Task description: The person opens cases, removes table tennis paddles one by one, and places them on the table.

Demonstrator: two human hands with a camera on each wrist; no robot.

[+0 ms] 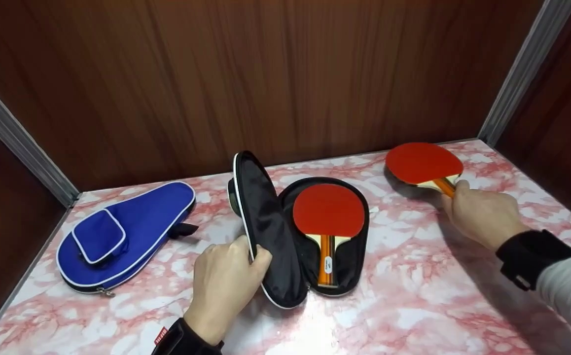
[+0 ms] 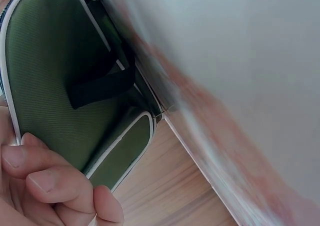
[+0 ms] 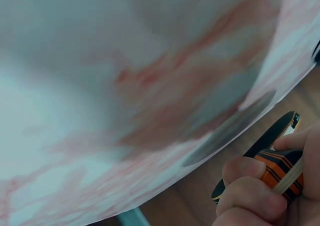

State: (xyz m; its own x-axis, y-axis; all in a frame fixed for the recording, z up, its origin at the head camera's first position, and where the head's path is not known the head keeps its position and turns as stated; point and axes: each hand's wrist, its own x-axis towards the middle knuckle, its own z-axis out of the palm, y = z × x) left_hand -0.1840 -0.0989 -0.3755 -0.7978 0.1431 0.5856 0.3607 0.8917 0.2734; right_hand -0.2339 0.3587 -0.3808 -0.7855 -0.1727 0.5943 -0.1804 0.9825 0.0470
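My left hand [image 1: 227, 281] grips the raised flap of an opened table tennis paddle case [image 1: 271, 236], thumb on its black lining. In the left wrist view, the outside of the case [image 2: 45, 61] is green with white piping, and the fingers curl at its edge. A red-faced paddle [image 1: 329, 212] lies in the case's other half, its striped handle toward me. My right hand [image 1: 485, 217] holds a second red-faced paddle [image 1: 421, 162] by the handle, above the table at the right. The right wrist view has its orange-and-black handle [image 3: 280, 173] between the curled fingers and thumb.
A blue paddle case [image 1: 150, 231] with a small front pocket lies at the left of the marbled pink-and-white table [image 1: 404, 305]. A brown wood-grain panel [image 1: 285, 79] stands behind the table, with metal-framed side panels at both ends.
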